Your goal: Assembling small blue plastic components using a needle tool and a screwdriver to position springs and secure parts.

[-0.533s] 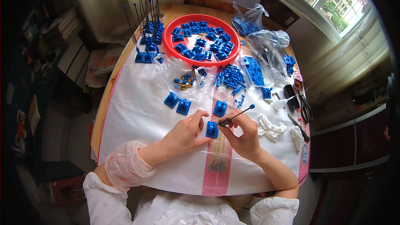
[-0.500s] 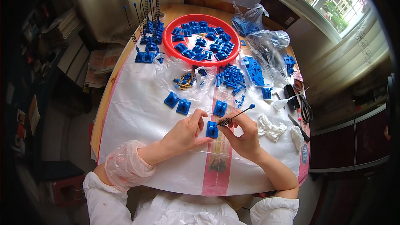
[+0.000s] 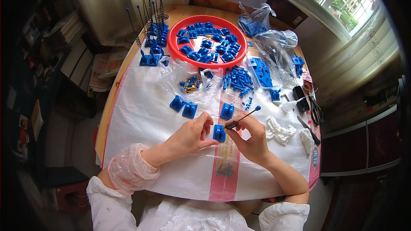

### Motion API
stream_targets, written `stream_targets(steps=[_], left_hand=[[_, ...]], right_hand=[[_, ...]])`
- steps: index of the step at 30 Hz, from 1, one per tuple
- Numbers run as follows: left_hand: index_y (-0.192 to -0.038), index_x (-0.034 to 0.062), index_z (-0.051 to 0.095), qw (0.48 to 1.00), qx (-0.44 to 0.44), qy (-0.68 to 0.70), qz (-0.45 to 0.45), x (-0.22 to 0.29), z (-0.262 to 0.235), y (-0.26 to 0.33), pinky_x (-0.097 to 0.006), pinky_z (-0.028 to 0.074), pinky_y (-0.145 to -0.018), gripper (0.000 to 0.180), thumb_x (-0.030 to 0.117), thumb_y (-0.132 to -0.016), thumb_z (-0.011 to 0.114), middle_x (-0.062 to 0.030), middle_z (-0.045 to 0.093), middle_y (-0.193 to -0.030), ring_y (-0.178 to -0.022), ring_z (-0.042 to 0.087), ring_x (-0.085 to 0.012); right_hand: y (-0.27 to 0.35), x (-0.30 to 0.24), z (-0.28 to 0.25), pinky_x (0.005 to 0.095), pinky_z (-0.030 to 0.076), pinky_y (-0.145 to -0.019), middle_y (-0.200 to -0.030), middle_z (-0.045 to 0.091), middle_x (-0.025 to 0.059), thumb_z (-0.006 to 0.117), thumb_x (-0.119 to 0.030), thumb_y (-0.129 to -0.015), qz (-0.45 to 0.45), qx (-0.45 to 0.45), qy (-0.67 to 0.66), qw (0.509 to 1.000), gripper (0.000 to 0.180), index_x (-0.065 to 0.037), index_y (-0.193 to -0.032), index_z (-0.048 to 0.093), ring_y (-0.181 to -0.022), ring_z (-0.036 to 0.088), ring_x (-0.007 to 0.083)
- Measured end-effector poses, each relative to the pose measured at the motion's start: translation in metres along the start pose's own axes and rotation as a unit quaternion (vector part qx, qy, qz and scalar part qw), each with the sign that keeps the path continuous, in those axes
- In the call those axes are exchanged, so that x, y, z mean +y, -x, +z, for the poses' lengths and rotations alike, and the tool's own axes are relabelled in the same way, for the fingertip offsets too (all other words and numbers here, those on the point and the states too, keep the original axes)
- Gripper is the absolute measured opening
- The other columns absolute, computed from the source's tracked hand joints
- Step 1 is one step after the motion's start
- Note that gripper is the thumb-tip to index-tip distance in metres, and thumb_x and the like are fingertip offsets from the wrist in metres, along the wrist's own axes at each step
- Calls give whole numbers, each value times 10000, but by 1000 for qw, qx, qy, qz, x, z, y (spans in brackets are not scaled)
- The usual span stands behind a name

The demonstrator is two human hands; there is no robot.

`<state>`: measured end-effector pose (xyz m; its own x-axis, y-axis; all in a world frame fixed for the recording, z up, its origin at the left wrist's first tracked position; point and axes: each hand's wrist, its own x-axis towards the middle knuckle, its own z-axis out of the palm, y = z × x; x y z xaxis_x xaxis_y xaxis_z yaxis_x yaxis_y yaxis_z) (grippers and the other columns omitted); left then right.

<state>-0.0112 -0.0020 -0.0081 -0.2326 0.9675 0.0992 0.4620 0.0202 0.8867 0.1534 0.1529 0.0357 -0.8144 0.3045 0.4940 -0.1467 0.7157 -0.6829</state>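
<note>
- Blue block [image 3: 219, 133]: square base with raised lugs, located on the white table cover [image 3: 139, 102], over its printed pink band, between the two hands.
- Right hand [image 3: 253, 140]: thumb and fingers closed in a pinch on a black spring rod [image 3: 232, 125]. Rod slants up to the right and ends in a blue ball; its lower end is at the right side of the block. Seating of that end cannot be determined, as the fingertips obscure it.
- Left hand [image 3: 190, 134]: gripping nothing visible; thumb extended towards the block's lower left corner, index finger raised apart from it. Contact between thumb and block cannot be confirmed.
- Adjacent units: one similar block [image 3: 227, 111] just beyond the block; a pair [image 3: 183, 106] further left.
- Beyond these: brass and blue fasteners [image 3: 191, 84] on clear plastic, a heap of blue pegs [image 3: 239, 81], and flat blue parts [image 3: 261, 72] in a clear container.
- Far side: red basin [image 3: 171, 40] containing many blue pieces; to its left, upright spring rods on blue bases [image 3: 150, 60].
- Right edge: scissors [image 3: 316, 112], a knife [image 3: 315, 137] and crumpled white material [image 3: 280, 131].
</note>
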Motion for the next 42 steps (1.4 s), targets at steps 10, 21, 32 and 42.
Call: stream_targets(steps=[10, 21, 32, 42], left_hand=[[-1134, 24, 494, 1000, -4, 3, -2, 0, 0, -1, -319, 507, -617, 518, 163, -831, 891, -79, 598, -805, -677, 602, -177], [-1133, 20, 504, 1000, 1, 7, 4, 1, 0, -1, -315, 501, -614, 513, 139, -820, 893, -79, 598, -797, -669, 596, -176], [-1054, 17, 550, 1000, 6, 7, 11, 4, -1, 0, -312, 512, -638, 398, 114, -833, 867, -95, 608, -855, -703, 603, -180], [-920, 12, 604, 999, -11, -14, 37, 3, -4, 0, -327, 539, -652, 226, 81, -868, 813, -100, 596, -920, -736, 642, -208]], right_hand=[[0, 0, 0, 341, 479, -658, -851, 678, 69, 835, 27, -787, 4, 0, 1, 1000, 235, -21, -961, 684, -740, 590, 213], [0, -1, -1, 339, 479, -654, -858, 680, 69, 834, 29, -787, 2, -1, 1, 1000, 239, -14, -962, 678, -738, 590, 212], [-1, 0, 0, 341, 476, -648, -846, 673, 71, 836, 31, -782, -5, 3, 1, 1000, 240, -17, -953, 675, -732, 589, 215], [0, 0, -1, 311, 478, -649, -888, 707, 67, 834, 30, -797, 3, 1, 0, 1000, 216, -25, -975, 724, -744, 606, 187]])
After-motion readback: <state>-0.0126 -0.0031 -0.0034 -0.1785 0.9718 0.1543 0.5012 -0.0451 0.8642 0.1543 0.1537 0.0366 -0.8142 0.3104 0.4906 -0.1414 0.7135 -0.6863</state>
